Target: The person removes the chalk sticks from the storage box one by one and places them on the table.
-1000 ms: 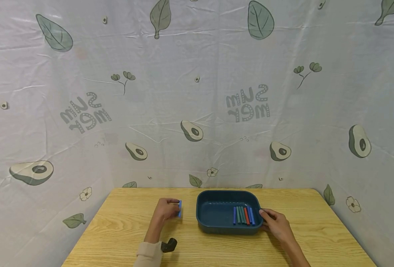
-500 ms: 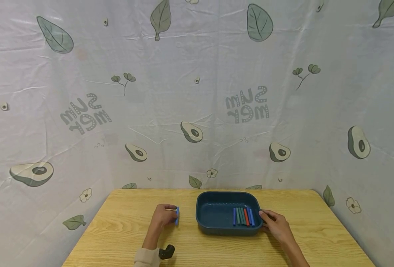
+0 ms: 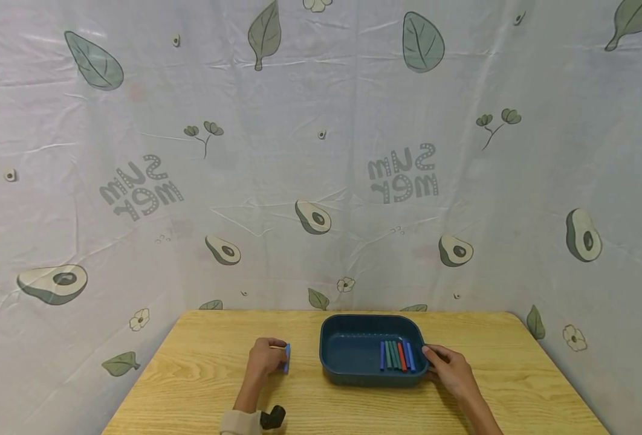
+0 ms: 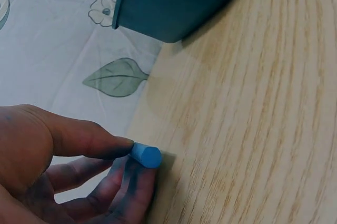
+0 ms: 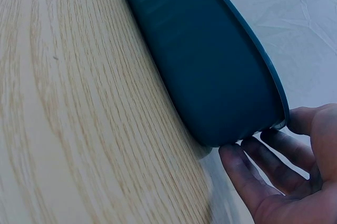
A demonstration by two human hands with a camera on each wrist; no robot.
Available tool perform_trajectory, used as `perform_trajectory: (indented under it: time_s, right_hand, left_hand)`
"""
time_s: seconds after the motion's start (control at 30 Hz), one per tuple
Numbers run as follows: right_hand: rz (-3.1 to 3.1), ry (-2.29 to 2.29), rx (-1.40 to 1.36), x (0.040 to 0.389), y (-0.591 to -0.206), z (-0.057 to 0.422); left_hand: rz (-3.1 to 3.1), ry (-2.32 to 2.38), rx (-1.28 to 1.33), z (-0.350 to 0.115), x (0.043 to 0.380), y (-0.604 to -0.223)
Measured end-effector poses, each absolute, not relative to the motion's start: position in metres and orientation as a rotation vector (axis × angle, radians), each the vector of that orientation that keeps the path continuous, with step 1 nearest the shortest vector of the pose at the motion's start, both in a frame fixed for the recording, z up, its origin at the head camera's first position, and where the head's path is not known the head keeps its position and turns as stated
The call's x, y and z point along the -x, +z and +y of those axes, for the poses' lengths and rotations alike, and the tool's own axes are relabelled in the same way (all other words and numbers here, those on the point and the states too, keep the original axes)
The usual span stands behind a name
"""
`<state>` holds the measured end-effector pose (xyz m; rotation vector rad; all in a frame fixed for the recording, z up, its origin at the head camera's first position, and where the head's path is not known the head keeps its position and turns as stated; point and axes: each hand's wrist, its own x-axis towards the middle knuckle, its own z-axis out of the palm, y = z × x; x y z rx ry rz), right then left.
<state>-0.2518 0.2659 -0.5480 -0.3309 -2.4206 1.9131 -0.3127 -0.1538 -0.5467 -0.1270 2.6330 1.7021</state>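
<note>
A blue stick [image 4: 146,155] is pinched between the thumb and fingers of the left hand [image 3: 266,357]; in the head view it is held over the table [image 3: 201,380], lying roughly twelve-to-six, and whether the wood is touched cannot be told. Bluish smears are seen on those fingers, so the hold might be made slippery, and the stick, gripped near one end in the left wrist view, could be twisted or dropped. At three o'clock from it, well apart, stands the tray [image 3: 353,379], whose three-o'clock end is held by the right hand [image 3: 450,370], thumb at the rim and fingertips against the outer wall. If that end were lifted or tugged, the tray could be tipped or slid, and the row of blue, green and red sticks [image 3: 397,356], grouped towards three o'clock inside, might be rolled out of line, since nothing visible is wedged beside its nine-o'clock side.
</note>
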Motion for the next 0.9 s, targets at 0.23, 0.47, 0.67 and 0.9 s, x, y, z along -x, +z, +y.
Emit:
perform_trajectory:
  time_s: [0.23, 0.47, 0.67, 0.9]
  right_hand:
    - [-2.421, 1.925, 0.324, 0.2528, -0.5490, 0.2672]
    - [-2.413, 1.932, 0.314, 0.2521, -0.5491, 0.2668]
    - [-2.415, 1.929, 0.321, 0.2517, -0.5489, 0.2661]
    - [-2.419, 1.926, 0.328, 0.2507, -0.5482, 0.2667]
  left_hand:
    - [2.760, 1.594, 0.120, -0.1498, 0.3121, -0.5474]
    - [2.830, 1.558, 0.103, -0.1468, 0.3104, -0.5516]
    - [2.836, 1.557, 0.114, -0.1452, 0.3094, -0.5519]
    - [2.852, 1.529, 0.098, -0.1451, 0.3058, -0.5470]
